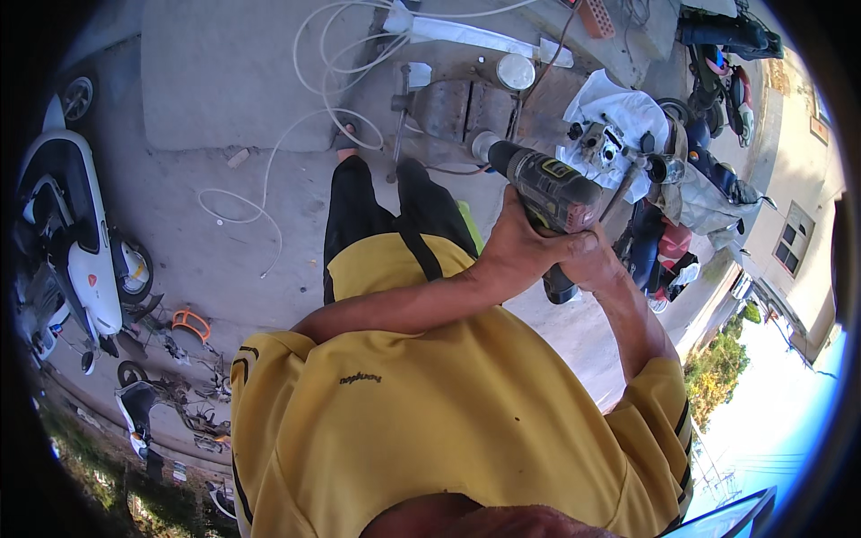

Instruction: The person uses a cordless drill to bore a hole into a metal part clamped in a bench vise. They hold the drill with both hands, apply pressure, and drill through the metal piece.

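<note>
A dark cordless drill (554,186) is held by both of my hands, its nose tilted away toward the bench vise (441,109). My left hand (513,240) reaches across my body and closes around the near side of the drill, under its motor housing. My right hand (587,257) wraps the handle from the right, and the battery end shows below it. At the drill's nose a pale round metal piece (484,144) sits against or very near the vise jaws; whether it is clamped there I cannot tell. The vise's bar handle (400,112) hangs at its left side.
Right of the vise, metal engine parts (603,148) lie on a white cloth (603,100). A round tin (516,71) stands behind the vise. A pale hose (269,193) loops over the ground at left. A white scooter (85,233) stands far left; more motorbikes stand at right.
</note>
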A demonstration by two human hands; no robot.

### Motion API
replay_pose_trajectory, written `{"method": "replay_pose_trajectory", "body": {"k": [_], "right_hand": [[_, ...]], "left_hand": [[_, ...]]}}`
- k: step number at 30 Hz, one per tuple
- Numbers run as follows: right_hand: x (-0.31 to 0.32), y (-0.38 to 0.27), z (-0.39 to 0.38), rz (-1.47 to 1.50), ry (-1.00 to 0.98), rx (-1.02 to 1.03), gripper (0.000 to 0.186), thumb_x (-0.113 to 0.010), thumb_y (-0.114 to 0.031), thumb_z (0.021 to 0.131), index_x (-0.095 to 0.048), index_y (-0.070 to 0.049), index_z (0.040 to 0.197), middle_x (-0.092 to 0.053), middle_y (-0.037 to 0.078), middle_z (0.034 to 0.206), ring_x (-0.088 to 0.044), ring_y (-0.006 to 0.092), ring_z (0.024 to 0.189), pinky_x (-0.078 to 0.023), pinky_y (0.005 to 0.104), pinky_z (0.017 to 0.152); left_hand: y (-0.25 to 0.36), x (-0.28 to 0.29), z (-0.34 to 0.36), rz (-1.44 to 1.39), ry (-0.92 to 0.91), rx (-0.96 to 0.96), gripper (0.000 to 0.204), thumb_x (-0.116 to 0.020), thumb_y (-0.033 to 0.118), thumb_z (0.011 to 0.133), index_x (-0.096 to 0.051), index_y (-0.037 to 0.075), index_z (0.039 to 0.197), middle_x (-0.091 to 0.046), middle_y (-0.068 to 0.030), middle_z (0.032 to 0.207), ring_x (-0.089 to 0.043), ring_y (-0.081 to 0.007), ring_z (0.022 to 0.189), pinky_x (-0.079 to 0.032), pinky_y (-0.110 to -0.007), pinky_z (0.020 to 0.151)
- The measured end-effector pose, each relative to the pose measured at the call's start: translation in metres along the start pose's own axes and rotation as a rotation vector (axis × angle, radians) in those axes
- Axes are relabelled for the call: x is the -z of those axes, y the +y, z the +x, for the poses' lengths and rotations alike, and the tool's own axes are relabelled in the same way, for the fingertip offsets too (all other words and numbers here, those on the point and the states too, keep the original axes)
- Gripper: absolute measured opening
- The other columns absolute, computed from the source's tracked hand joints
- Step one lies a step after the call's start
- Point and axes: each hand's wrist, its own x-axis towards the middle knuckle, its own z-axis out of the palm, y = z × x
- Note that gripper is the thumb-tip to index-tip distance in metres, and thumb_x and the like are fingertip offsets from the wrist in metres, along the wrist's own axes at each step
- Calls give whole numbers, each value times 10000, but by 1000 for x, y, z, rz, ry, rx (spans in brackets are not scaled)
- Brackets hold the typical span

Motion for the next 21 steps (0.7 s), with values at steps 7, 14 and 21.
{"method": "replay_pose_trajectory", "body": {"k": [7,14,21], "right_hand": [[1,-2,-1,-104,-4,19,494,-674,-13,867,-462,0,1313,-618,79,1139,-577,132,1019,-484,295,879],[-5,-4,3,-23,-33,43,494,-682,-30,858,-468,-2,1303,-609,85,1171,-571,136,1057,-481,307,901],[-6,-3,2,-87,42,75,486,-706,-59,850,-479,-2,1276,-611,83,1133,-566,133,1008,-484,304,873]], "left_hand": [[0,1,-1,-6,16,-2,852,-904,226,689,-329,-30,1264,-495,-108,1171,-499,-154,1091,-445,-309,958],[-5,4,-2,-23,13,-45,881,-908,236,683,-315,-30,1279,-493,-106,1171,-499,-154,1089,-446,-311,955],[-2,4,-2,-27,8,-36,879,-907,226,679,-314,-29,1276,-491,-103,1166,-501,-154,1080,-448,-310,949]]}}
